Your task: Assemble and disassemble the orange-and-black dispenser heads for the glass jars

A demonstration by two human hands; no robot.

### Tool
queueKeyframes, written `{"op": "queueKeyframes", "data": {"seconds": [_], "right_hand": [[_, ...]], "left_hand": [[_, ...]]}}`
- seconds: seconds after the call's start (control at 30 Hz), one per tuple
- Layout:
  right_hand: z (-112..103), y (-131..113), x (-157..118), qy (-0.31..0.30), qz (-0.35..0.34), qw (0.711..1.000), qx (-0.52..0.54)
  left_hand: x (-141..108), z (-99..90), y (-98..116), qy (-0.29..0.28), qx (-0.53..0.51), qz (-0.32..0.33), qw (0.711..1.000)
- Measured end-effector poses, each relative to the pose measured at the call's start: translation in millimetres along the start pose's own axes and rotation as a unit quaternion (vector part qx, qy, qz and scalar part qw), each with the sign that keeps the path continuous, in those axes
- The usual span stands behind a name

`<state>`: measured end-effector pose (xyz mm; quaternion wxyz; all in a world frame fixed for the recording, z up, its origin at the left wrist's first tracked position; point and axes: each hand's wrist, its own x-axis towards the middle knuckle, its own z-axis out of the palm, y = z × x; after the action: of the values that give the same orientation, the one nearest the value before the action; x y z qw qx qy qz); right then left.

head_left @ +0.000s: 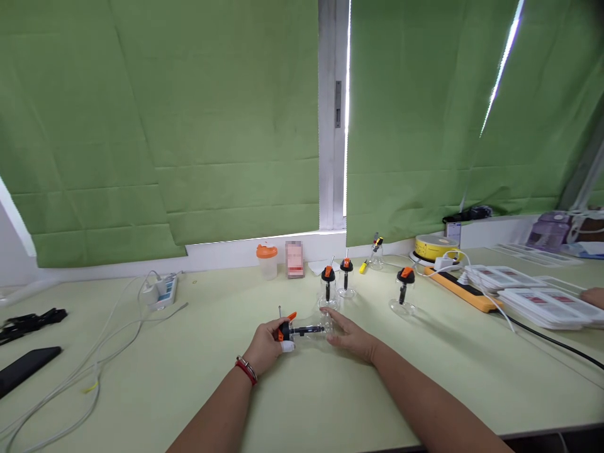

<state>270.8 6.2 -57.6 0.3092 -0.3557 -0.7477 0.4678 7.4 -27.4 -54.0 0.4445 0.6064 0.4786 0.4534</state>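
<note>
A clear bottle (311,328) lies on its side between my hands, its black-and-orange cap to the left and its base to the right. A black tube runs inside it, and a thin spout and an orange lever stick out at the cap. My left hand (265,345) is closed around the cap; its thumb has a white wrapping. My right hand (353,338) holds the base between thumb and fingers. Beyond it stand similar capped bottles, two close together, a left one (328,288) and a right one (346,280), and another bottle (402,294) farther right.
At the back are an orange-lidded cup (267,263), a phone-like device (294,259) and a small clear container (376,257). An orange power strip (462,289) and stacked white trays (542,302) lie right, near another person's hand (592,297). Cables (94,365) and a black device (28,370) lie left.
</note>
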Motion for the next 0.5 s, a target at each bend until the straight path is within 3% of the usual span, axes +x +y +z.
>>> {"op": "queueKeyframes", "data": {"seconds": [0.17, 0.37, 0.5], "right_hand": [[0.2, -3.0, 2.3, 0.010, 0.016, 1.000, -0.011], [5.2, -4.9, 4.8, 0.067, 0.067, 0.995, -0.032], [3.1, 1.2, 3.1, 0.035, 0.048, 0.998, -0.021]], "left_hand": [[0.0, 1.2, -1.7, 0.001, 0.012, -0.001, 1.000], [-1.5, 5.2, 2.0, 0.011, 0.007, 0.007, 1.000], [-1.9, 2.9, 4.5, 0.015, 0.006, 0.001, 1.000]]}}
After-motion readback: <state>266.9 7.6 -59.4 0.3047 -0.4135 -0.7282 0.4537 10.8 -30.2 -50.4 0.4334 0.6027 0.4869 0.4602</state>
